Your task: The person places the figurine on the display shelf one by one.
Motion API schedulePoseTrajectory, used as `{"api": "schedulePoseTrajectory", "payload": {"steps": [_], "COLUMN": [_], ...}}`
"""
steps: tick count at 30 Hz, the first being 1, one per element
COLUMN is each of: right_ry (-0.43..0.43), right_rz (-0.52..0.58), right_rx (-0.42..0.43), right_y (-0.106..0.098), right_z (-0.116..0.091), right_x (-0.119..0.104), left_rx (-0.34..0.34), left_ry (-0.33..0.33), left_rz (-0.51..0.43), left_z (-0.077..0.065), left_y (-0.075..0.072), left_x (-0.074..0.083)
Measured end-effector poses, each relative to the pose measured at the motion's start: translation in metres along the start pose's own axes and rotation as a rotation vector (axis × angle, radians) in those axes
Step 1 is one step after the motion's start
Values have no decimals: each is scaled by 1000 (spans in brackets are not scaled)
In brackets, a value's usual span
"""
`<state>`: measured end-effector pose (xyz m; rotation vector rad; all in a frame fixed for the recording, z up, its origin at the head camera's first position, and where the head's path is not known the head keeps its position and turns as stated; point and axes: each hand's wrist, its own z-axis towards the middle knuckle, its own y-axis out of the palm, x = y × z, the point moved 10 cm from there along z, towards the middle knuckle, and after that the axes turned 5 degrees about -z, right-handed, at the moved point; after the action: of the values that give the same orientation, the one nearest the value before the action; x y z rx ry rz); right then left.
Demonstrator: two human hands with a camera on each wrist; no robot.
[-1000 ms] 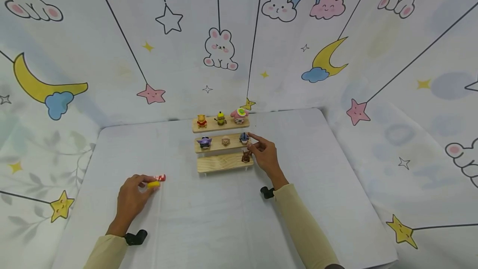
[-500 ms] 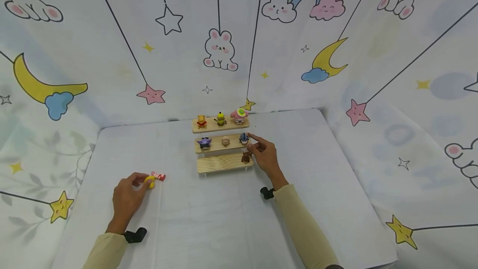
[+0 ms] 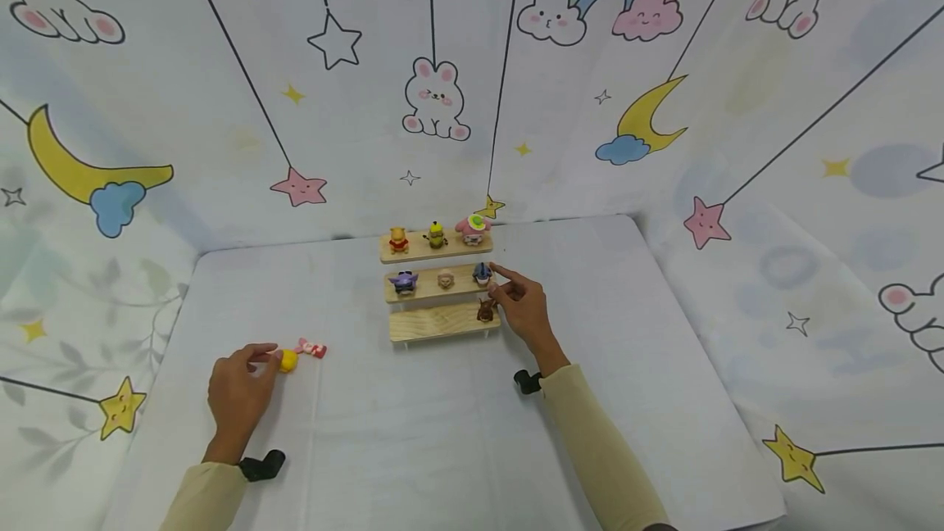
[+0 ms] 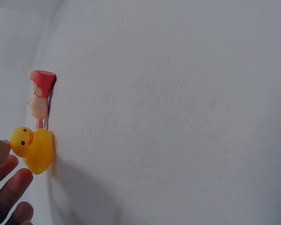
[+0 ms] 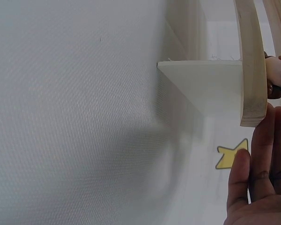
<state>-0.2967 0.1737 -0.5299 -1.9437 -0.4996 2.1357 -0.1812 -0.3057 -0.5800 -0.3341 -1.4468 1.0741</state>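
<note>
My left hand (image 3: 239,396) is over the left side of the table, thumb and fingertip at the head of a yellow rubber duck (image 4: 40,150). The duck is upright, close over the cloth, and its face shows in the left wrist view. Beside it lies a small pink pig figure (image 4: 40,104) with a red dress. My right hand (image 3: 522,301) is at the right end of a three-tier wooden display shelf (image 3: 435,324), its straight fingers touching the board's end in the right wrist view. A brown figure (image 3: 485,310) stands on the lowest tier by these fingers.
On the middle tier stand a purple figure (image 3: 403,282), a small beige figure (image 3: 446,278) and a blue figure (image 3: 482,273). A bear in red (image 3: 398,239), a green-yellow figure (image 3: 436,234) and a pink figure (image 3: 473,229) occupy the top tier. A printed cloth wall (image 3: 354,129) rises behind.
My left hand has moved left with the rubber duck, away from the pig figure, and turned the duck. More of the pig now shows. The right hand stays at the shelf's end.
</note>
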Motion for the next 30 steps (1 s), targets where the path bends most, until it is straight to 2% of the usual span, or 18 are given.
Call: {"api": "schedulePoseTrajectory", "payload": {"steps": [10,22,30], "right_ry": [3,3,1], "right_rz": [16,18,8], "right_rx": [3,20,16], "right_y": [-1,-1,-1], "right_z": [0,-1,-1], "right_x": [-1,0,-1], "left_rx": [19,-8,-19], "left_ry": [52,48,66], "left_rz": [-31,-7,-6], "left_z": [-8,-10,-10], "left_y": [-4,3,4], "left_x": [13,3,3]}}
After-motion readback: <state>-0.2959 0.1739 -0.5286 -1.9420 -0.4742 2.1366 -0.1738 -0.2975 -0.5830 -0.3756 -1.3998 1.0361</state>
